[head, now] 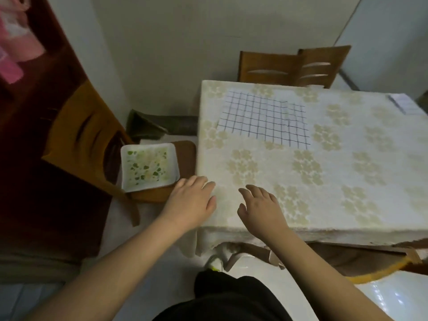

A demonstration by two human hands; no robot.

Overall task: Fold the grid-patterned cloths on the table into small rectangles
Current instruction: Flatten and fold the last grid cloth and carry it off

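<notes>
A white cloth point(264, 120) with a dark grid lies spread nearly flat at the table's point(347, 193) far left, one right part folded over, slightly rumpled.

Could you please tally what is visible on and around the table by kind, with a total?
Grid-patterned cloths laid on the table: 2 (a large one, a small one at the far right edge)
Wooden chairs: 3 ()
Green-speckled square dish on the left chair: 1
Hands: 2 (left, right)
Total: 8
</notes>
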